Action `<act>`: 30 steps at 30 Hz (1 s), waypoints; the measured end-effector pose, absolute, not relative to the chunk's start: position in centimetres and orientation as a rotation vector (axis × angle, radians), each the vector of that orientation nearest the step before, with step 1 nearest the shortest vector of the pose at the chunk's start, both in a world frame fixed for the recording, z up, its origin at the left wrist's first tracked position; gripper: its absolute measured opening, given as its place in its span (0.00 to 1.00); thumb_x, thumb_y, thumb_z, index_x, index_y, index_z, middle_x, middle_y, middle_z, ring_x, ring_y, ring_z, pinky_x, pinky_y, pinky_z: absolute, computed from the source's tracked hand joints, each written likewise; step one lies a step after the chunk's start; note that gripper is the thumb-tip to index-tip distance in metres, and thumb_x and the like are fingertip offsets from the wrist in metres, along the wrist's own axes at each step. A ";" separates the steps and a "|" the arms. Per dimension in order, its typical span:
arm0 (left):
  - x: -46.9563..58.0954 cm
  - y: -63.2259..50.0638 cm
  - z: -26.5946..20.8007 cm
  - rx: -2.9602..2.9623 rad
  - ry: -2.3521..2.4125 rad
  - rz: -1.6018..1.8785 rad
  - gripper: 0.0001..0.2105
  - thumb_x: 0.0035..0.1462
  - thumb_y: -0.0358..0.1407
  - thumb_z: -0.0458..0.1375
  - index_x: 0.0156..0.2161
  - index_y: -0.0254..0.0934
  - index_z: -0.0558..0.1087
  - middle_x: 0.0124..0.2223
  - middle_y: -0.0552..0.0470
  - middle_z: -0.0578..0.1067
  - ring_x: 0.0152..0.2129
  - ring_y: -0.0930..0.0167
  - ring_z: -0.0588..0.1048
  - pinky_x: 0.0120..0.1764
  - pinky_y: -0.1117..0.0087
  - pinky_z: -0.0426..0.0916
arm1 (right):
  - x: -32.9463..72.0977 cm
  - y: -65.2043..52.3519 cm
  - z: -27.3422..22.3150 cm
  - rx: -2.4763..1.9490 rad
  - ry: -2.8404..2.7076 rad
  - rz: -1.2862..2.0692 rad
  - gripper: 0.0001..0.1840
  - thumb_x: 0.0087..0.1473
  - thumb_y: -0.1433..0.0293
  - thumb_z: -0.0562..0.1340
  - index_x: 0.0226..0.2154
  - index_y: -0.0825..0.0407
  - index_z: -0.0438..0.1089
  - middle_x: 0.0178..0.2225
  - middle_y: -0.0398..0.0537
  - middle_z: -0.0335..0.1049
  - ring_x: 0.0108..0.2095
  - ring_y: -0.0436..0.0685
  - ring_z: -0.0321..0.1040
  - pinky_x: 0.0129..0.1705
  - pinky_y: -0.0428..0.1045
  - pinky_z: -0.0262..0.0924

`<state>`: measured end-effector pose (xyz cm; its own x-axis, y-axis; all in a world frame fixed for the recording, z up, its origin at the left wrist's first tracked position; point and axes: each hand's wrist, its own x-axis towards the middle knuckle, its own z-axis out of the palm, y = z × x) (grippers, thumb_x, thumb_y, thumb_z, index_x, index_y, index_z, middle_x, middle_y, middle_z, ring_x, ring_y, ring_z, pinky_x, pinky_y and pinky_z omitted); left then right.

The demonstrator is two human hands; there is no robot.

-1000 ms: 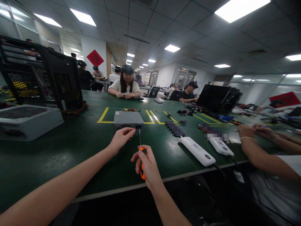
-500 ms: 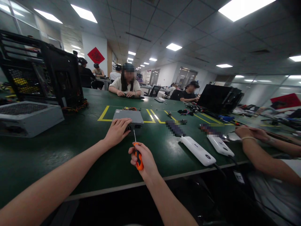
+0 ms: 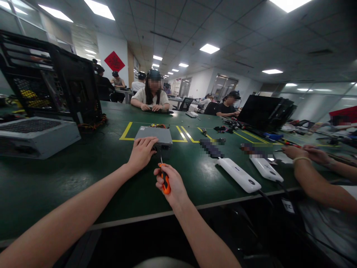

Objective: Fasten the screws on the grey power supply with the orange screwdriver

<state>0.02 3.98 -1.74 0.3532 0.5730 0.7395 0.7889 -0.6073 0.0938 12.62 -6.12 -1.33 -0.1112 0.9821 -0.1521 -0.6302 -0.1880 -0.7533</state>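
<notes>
A small grey metal computer power supply lies on the green table in front of me. My left hand holds it at its near left corner, fingers over the top and thumb against the near face. Closed around the orange and black handle of a screwdriver is my right hand. The screwdriver's shaft points away from me, up to the near face of the power supply. Whether the tip sits in a screw is too small to tell. Coloured wires show behind the power supply.
At left stand a larger grey power supply and an open black computer case. White power banks with cables lie to the right. Another person's hands work at far right. A person sits opposite. Yellow tape marks the table.
The whole view has shifted slightly. My left hand stays on the power supply, and the screwdriver stays in my right hand against its near face, its handle slightly turned.
</notes>
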 end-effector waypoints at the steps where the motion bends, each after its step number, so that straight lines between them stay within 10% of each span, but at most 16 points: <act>1: 0.1 4.0 -1.7 -2.339 -1.219 -1.115 0.20 0.52 0.29 0.54 0.51 0.40 0.63 0.52 0.47 0.68 0.49 0.62 0.64 0.49 0.59 0.52 | 12.6 -6.1 -1.3 -0.774 -0.620 1.627 0.08 0.44 0.71 0.59 0.30 0.53 0.60 0.19 0.43 0.67 0.14 0.43 0.52 0.15 0.39 0.45; 30: 0.6 3.6 -1.6 -2.309 -1.267 -1.130 0.20 0.51 0.31 0.55 0.51 0.39 0.62 0.53 0.45 0.66 0.49 0.60 0.62 0.49 0.57 0.52 | 12.6 -6.0 -1.1 -0.769 -0.626 1.648 0.07 0.44 0.72 0.58 0.30 0.53 0.60 0.19 0.42 0.66 0.14 0.42 0.52 0.15 0.39 0.45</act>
<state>0.65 3.59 -1.59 0.3114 0.5918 0.7435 0.8061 -0.5788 0.1231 12.63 -6.03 -1.15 -0.1308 0.9792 -0.1552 -0.6290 -0.2030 -0.7505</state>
